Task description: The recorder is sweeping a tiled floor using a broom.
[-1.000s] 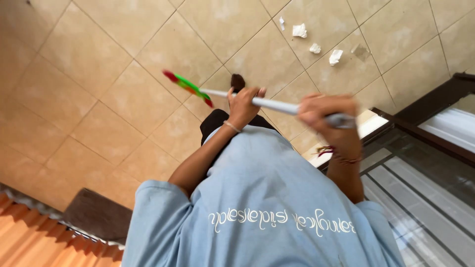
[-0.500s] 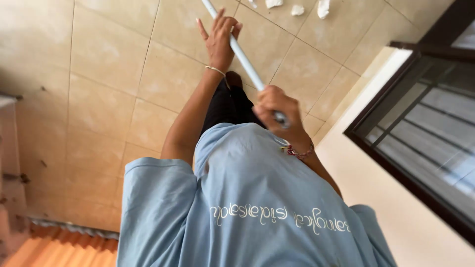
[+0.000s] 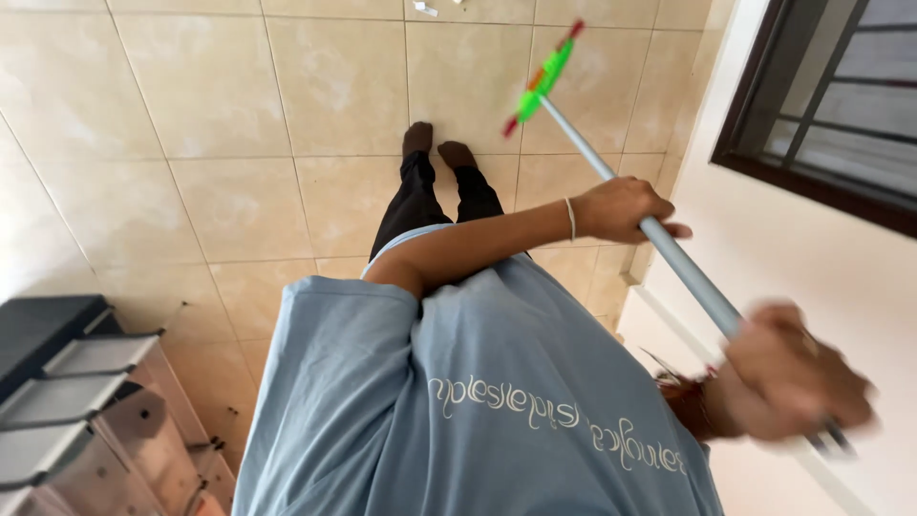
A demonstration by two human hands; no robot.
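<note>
The person stands barefoot on the beige tiled floor (image 3: 239,86), both hands on a long broom; its pale grey handle (image 3: 669,250) runs on a slant from lower right up toward the middle top, and the green and red broom head (image 3: 543,76) sits low at the tiles just ahead of the feet (image 3: 437,145), to their right; the left hand (image 3: 621,207), reaching across the body, has its grip wrapped around the handle about midway, fingers curled over the top and the thumb stretched along the shaft, a thin white bracelet (image 3: 570,219) at its wrist; the right hand (image 3: 793,382) is blurred, yet its grip is plainly closed around the handle's near end, with a reddish cord bracelet (image 3: 690,397) at that wrist; a light blue shirt (image 3: 458,411) fills the lower middle of the view, black trousers showing beyond it; a cream wall (image 3: 812,258) rises on the right, bearing a dark-framed window (image 3: 821,115); at the lower left stands a dark shelf rack (image 3: 67,382) with grey tiers; small white scraps (image 3: 425,8) lie on the tiles at the top edge, well apart from the broom head.
</note>
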